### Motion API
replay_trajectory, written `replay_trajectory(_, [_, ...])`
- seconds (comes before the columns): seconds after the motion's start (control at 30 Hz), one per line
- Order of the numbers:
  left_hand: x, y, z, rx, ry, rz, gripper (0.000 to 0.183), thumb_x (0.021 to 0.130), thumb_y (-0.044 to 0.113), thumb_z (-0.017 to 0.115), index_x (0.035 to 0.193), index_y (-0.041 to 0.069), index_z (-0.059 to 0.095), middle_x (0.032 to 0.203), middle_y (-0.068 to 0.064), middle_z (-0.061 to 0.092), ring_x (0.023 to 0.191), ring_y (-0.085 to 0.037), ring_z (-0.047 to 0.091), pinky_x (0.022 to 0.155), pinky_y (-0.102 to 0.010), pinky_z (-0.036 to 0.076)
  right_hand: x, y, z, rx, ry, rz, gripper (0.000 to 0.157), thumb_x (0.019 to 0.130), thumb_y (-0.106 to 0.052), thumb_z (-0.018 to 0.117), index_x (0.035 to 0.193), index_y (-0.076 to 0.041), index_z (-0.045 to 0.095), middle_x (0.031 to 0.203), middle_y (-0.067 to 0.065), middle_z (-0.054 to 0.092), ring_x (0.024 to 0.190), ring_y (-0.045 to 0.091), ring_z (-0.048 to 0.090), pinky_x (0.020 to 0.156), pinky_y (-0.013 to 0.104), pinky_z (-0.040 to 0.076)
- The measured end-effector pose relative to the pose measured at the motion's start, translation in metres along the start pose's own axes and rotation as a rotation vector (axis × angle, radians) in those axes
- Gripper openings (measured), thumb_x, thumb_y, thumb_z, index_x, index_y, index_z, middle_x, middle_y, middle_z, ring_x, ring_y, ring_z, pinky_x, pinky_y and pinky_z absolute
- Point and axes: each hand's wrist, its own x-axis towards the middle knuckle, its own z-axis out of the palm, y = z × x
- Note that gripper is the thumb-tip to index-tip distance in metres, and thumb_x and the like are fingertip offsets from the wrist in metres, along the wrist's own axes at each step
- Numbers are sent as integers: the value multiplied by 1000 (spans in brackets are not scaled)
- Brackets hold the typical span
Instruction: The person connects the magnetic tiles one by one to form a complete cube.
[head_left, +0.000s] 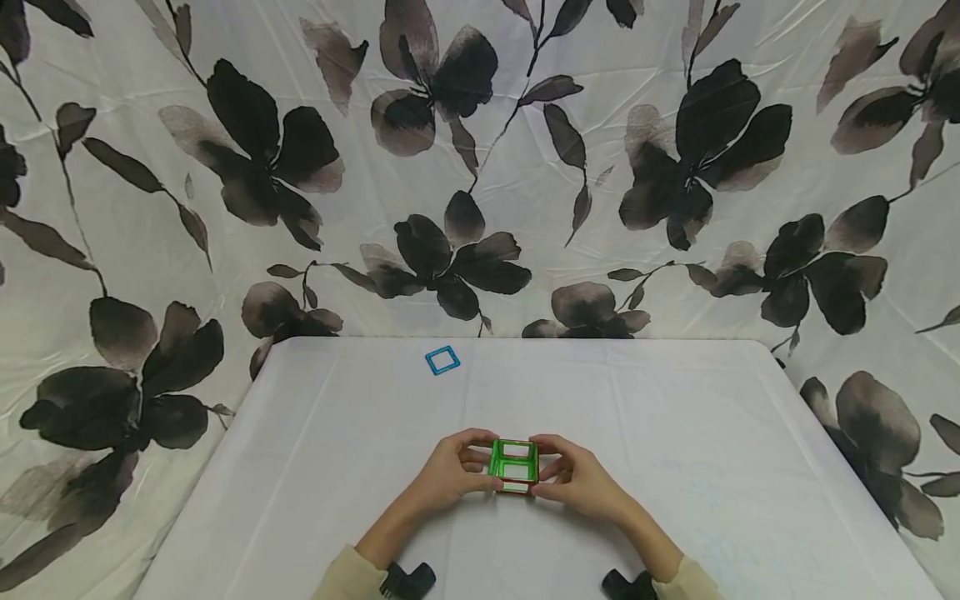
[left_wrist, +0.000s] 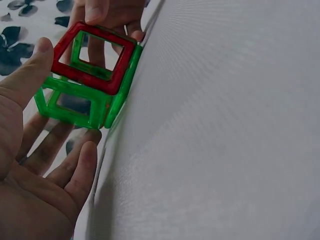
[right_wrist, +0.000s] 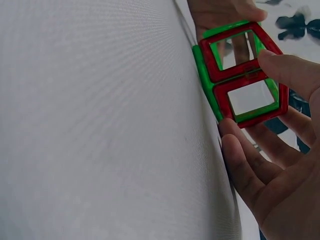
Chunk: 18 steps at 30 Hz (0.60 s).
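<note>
Two hands hold a small box of red and green magnetic tiles (head_left: 515, 461), low over the white table near its front. My left hand (head_left: 447, 472) grips the box's left side, thumb at the near corner and fingers behind. On the opposite side my right hand (head_left: 583, 477) holds it likewise. In the left wrist view a red square tile (left_wrist: 87, 80) faces the person, with a green tile (left_wrist: 70, 118) on the left side. The right wrist view has a second red tile (right_wrist: 225, 106) on the right side. Each tile is an open-centred frame.
A blue square tile (head_left: 447, 369) lies flat near the table's back edge, left of centre. The table (head_left: 675, 417) has a white cover. Behind and beside it hangs white cloth (head_left: 540, 275) with dark flowers. Black straps (head_left: 408, 581) show at both wrists.
</note>
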Motion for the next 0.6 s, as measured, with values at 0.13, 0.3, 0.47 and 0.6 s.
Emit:
replay_trajectory(0.13, [-2,6,3,3,2,-23,60,73,8,86,125,3,57,122,-12,59,102,-28,65,85,-40,52,-1,-1,0,3,-1,5,63,80,2,77,136,5,47,125,27,56,88,37,65,67,32,55])
replay_trajectory(0.3, [-1,2,1,2,-33,-35,64,74,6,85,129,5,53,125,-11,57,105,-27,63,84,-35,53,-1,-1,0,2,-5,10,63,80,2,77,136,5,47,126,27,56,88,36,65,67,31,55])
replay_trajectory(0.47, [-2,3,-1,33,-81,-54,70,74,8,85,135,7,50,129,-10,55,111,-25,61,91,-38,50,2,15,1,-16,4,13,67,80,3,77,138,4,45,127,25,55,89,34,65,69,33,55])
replay_trajectory(0.6, [-2,2,-3,48,-99,-44,67,76,7,84,135,5,51,127,-11,58,111,-24,61,91,-36,49,3,28,0,-7,2,9,69,80,0,78,140,2,43,129,24,55,90,28,66,71,32,56])
